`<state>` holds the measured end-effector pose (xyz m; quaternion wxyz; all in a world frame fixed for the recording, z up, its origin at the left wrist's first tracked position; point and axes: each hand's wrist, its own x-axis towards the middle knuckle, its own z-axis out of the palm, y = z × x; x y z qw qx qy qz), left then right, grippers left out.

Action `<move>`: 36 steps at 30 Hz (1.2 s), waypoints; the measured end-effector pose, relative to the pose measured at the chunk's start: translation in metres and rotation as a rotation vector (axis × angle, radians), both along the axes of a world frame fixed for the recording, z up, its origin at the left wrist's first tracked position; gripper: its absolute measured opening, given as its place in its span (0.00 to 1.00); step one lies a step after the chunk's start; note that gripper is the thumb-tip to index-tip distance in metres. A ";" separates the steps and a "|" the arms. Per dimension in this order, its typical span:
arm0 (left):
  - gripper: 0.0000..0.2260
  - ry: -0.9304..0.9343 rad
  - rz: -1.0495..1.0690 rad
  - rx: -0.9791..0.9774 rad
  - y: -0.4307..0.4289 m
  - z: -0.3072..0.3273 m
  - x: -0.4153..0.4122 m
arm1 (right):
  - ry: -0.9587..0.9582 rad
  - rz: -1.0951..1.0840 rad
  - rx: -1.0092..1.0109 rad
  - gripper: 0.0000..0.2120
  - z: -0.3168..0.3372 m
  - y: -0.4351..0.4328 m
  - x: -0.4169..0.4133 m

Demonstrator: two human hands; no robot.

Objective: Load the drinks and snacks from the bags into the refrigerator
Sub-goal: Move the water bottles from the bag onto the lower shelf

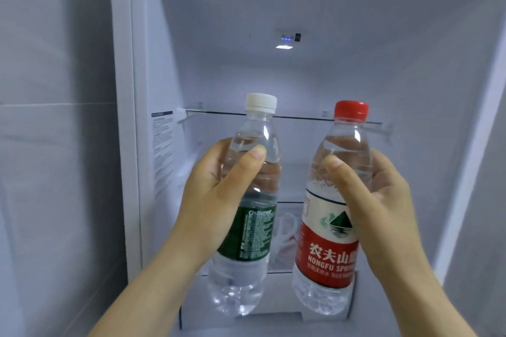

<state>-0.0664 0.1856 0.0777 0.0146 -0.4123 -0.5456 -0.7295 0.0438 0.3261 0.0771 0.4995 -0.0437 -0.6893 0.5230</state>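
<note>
I hold two clear water bottles upright in front of the open refrigerator [356,68]. My left hand [216,194] grips the green-label bottle [246,230] with a white cap around its upper body. My right hand [383,200] grips the red-label bottle [328,241] with a red cap the same way. Both bottles hang in the air inside the refrigerator's opening, side by side and a little apart. Their necks reach the level of a glass shelf [301,117].
The refrigerator's white interior is lit by a lamp [284,46] on the back wall. A lower glass shelf [290,202] lies behind the bottles, with a white bag-like item [284,238] under it. A clear drawer front [273,320] sits at the bottom. A grey wall [54,145] stands at left.
</note>
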 end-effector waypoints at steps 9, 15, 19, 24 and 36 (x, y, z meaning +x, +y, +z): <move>0.15 0.006 0.051 -0.089 0.035 -0.027 -0.031 | -0.093 -0.003 0.012 0.12 -0.030 0.039 -0.039; 0.20 0.010 0.151 -0.249 0.053 -0.058 -0.048 | -0.176 0.004 -0.010 0.10 -0.058 0.064 -0.059; 0.20 -0.048 0.184 -0.311 0.062 -0.082 -0.055 | -0.218 -0.010 -0.009 0.10 -0.075 0.076 -0.070; 0.19 -0.076 0.213 -0.368 0.069 -0.106 -0.062 | -0.278 -0.019 0.014 0.13 -0.090 0.084 -0.080; 0.22 -0.022 0.384 -0.342 0.073 -0.125 -0.077 | -0.158 -0.063 0.092 0.21 -0.112 0.092 -0.097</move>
